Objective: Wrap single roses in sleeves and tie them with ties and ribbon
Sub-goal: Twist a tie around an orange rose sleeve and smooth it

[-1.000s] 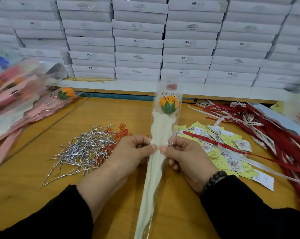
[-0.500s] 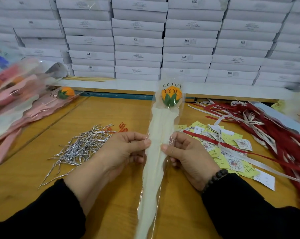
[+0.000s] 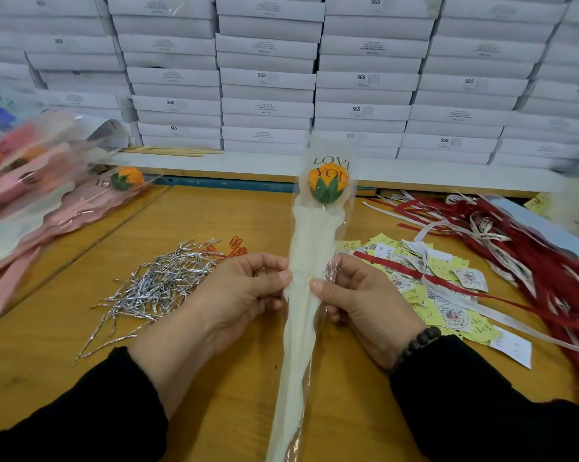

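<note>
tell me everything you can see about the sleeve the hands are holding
The sleeve is a long, narrow cone of clear film with a cream wavy-edged liner inside and "LOVE YOU" printed in dark letters near its open top. An orange rose with green sepals sits behind the lettering. It is held tilted up above the table, narrow end toward the person. The left hand and right hand pinch its edges at mid-length.

Bright, even overhead light with soft shadows under the hands. Glare glints on the sleeve (image 3: 309,328). Wide-angle bending and blur mark the left and right edges.
</note>
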Tool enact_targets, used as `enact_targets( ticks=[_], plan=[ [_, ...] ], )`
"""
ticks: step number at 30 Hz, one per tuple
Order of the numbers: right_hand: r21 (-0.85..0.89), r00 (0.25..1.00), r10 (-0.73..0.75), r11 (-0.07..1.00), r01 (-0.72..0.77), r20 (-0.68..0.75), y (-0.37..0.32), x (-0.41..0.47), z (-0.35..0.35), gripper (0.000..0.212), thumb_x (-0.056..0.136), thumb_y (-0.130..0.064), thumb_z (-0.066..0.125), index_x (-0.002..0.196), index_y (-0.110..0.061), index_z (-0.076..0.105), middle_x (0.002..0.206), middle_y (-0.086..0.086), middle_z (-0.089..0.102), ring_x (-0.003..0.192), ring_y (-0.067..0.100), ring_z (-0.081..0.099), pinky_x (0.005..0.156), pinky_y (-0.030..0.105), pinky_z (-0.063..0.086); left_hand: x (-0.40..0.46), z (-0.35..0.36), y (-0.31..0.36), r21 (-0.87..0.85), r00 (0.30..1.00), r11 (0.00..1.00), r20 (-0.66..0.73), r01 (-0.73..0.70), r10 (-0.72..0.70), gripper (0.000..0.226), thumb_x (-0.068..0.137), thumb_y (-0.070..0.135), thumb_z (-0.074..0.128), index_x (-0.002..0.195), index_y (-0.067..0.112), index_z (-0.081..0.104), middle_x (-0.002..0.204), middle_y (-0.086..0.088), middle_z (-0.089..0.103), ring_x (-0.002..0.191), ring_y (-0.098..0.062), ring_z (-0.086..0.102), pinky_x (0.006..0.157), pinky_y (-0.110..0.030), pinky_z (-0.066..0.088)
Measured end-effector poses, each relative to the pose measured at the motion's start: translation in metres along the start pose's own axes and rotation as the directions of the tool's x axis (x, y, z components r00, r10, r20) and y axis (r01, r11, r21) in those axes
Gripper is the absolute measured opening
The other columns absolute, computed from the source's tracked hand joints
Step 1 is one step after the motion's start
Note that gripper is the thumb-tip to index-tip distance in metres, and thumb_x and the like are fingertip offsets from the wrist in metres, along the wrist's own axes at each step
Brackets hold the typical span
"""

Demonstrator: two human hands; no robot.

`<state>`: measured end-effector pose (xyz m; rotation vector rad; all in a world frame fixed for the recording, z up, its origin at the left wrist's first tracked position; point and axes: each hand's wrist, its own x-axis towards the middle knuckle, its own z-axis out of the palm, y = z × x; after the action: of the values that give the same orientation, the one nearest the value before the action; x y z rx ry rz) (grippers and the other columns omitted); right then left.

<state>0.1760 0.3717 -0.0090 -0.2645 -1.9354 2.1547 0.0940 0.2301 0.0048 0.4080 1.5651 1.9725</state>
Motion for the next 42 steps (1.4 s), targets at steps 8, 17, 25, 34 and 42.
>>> enact_targets(
  ticks=[8,17,25,34,42],
  plan=[
    [-0.015,1.000,-0.017,1.000,0.017,0.002,0.001,-0.001,0.000,0.015,0.080,-0.005,0.068,0.092,-0.015,0.068,0.087,0.016,0.065,0.047,0.004,0.049,0.045,0.017,0.040,0.000,0.001,-0.003,0.018,0.999,1.000,-0.031,0.011,-0.010,0.017,0.063,0.004,0.067,0.078,0.000,0.061,0.055,-0.009,0.059,0.042,-0.010,0.052,0.038,-0.017,0.040],
    [-0.002,0.999,-0.030,1.000,0.030,0.027,0.000,0.000,0.001,0.016,0.082,-0.006,0.067,0.085,-0.021,0.067,0.087,0.014,0.066,0.048,0.005,0.048,0.046,0.016,0.041,-0.004,0.005,-0.003,0.083,0.999,0.996,-0.041,0.018,-0.014,0.019,0.062,0.013,0.069,0.073,-0.001,0.064,0.051,-0.008,0.061,0.038,-0.010,0.052,0.035,-0.016,0.038],
    [-0.029,0.999,-0.022,0.999,0.023,0.025,0.001,0.000,0.000,0.016,0.083,-0.007,0.066,0.096,-0.017,0.066,0.087,0.011,0.069,0.049,0.003,0.050,0.046,0.016,0.042,-0.006,0.009,-0.004,0.101,0.998,0.994,-0.051,-0.032,0.038,0.018,0.068,0.013,0.069,0.077,-0.002,0.067,0.049,-0.006,0.060,0.040,-0.008,0.050,0.038,-0.015,0.038],
    [-0.038,1.000,-0.022,0.999,0.022,0.019,0.002,0.001,-0.001,0.014,0.083,-0.005,0.066,0.095,-0.013,0.065,0.085,0.014,0.066,0.047,0.004,0.048,0.045,0.017,0.040,-0.005,0.008,-0.003,0.153,0.997,0.986,-0.009,-0.068,0.070,0.024,0.060,0.011,0.072,0.080,-0.001,0.070,0.064,-0.010,0.068,0.050,-0.012,0.060,0.044,-0.017,0.047],
    [-0.050,0.998,-0.055,0.997,0.055,-0.009,0.000,-0.002,0.004,0.013,0.081,-0.004,0.066,0.092,-0.009,0.064,0.073,0.007,0.062,0.047,0.003,0.049,0.046,0.016,0.042,-0.008,0.011,-0.005,0.142,0.997,0.987,0.018,-0.073,0.071,0.016,0.060,0.011,0.071,0.075,0.003,0.069,0.065,-0.012,0.071,0.053,-0.018,0.068,0.046,-0.020,0.052]
  ],
)
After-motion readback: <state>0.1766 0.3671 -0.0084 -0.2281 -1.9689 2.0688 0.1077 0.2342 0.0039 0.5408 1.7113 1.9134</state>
